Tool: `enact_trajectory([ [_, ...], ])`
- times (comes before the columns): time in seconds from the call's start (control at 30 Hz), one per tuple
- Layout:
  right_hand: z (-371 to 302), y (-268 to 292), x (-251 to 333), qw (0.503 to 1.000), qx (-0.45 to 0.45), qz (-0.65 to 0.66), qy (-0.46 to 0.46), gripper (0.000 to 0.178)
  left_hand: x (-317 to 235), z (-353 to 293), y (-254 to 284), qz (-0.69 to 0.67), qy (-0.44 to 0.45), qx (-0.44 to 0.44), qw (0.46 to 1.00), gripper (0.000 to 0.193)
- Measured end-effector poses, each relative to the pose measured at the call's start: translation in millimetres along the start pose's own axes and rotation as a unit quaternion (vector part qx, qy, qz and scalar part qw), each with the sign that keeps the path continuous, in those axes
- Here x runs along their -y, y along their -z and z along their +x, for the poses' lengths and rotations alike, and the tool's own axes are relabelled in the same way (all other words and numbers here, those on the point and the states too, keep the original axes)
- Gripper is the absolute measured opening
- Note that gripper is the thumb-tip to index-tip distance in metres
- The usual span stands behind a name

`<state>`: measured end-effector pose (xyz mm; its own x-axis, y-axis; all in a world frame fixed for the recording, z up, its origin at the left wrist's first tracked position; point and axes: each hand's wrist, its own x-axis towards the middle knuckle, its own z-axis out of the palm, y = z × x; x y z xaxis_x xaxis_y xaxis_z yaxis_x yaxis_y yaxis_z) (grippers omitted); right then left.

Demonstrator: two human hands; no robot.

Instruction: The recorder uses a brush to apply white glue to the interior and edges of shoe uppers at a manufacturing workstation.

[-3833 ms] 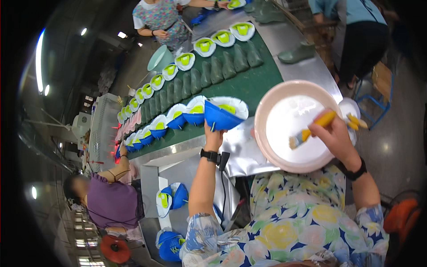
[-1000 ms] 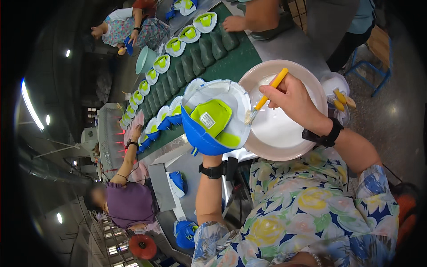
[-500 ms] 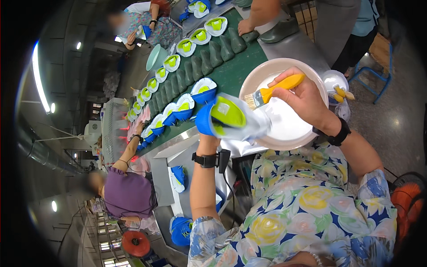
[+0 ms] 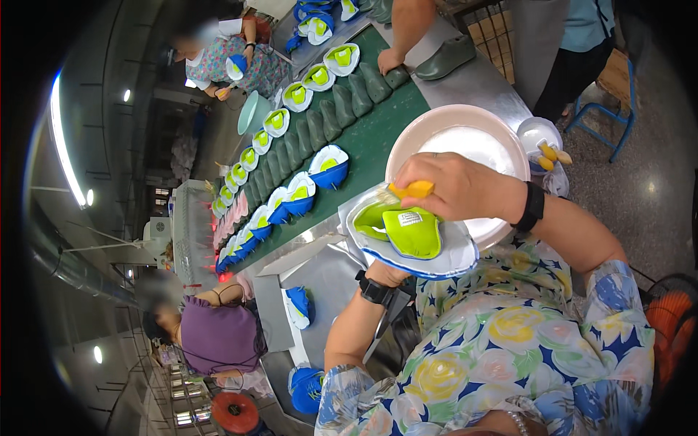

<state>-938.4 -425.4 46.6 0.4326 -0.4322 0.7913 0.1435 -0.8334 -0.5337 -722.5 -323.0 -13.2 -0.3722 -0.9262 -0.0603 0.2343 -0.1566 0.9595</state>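
My left hand [image 4: 387, 275] holds a shoe upper [image 4: 414, 237] from underneath, fingers mostly hidden by it. The upper is white and blue with a lime green lining and tongue, its opening facing up. Closed around a paintbrush [image 4: 413, 190] with a yellow handle, my right hand [image 4: 462, 185] is over the upper's far edge. The bristles are hidden behind the hand and upper. Just beyond sits a pale pink basin [image 4: 396, 149] of white liquid, partly covered by my right hand and the upper.
A green conveyor [image 4: 378, 131] carries dark green shoe lasts [image 4: 327, 120] between two rows of uppers [image 4: 329, 167]. A co-worker's hand [image 4: 391, 59] touches a last. A small white tub [image 4: 539, 134] with yellow-handled brushes stands right of the basin. Loose uppers [image 4: 297, 307] lie on a lower grey surface.
The upper has swung right and nearer me, its opening turned upward. My right hand has brought the brush from above the basin left and down to the upper. The purple-shirted co-worker's arm has left the conveyor.
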Motion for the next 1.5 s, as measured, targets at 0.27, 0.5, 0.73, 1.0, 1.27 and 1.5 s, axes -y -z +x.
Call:
enact_trajectory([
  [0.27, -16.8, 8.7, -16.0, 0.967, 0.134, -0.014, -0.218, 0.020, 25.6, -5.4, 33.1, -0.415, 0.095, -0.057, 0.903, 0.051],
  [0.5, 3.3, 21.8, -0.6, 0.990, -0.064, 0.015, -0.127, 0.020, 18.3, -0.9, 26.8, -0.434, 0.064, -0.025, 0.898, 0.051],
  [0.73, 10.7, 0.9, 1.9, 0.993, 0.029, 0.047, -0.108, 0.022, -0.2, 7.6, 10.7, -0.450, 0.051, 0.018, 0.892, 0.051],
  [1.0, -12.1, 17.5, -14.0, 0.952, 0.022, 0.018, -0.306, 0.025, -9.5, -9.9, 23.3, -0.329, 0.046, -0.043, 0.942, 0.049],
  [1.27, -30.6, 31.2, -1.2, 0.937, 0.040, -0.007, -0.348, 0.023, -17.4, -7.2, 45.9, -0.283, 0.032, -0.045, 0.958, 0.049],
  [1.5, -27.7, 12.4, 5.7, 0.985, 0.133, -0.107, -0.001, 0.020, -19.9, -13.8, 56.3, -0.235, 0.023, -0.045, 0.971, 0.048],
])
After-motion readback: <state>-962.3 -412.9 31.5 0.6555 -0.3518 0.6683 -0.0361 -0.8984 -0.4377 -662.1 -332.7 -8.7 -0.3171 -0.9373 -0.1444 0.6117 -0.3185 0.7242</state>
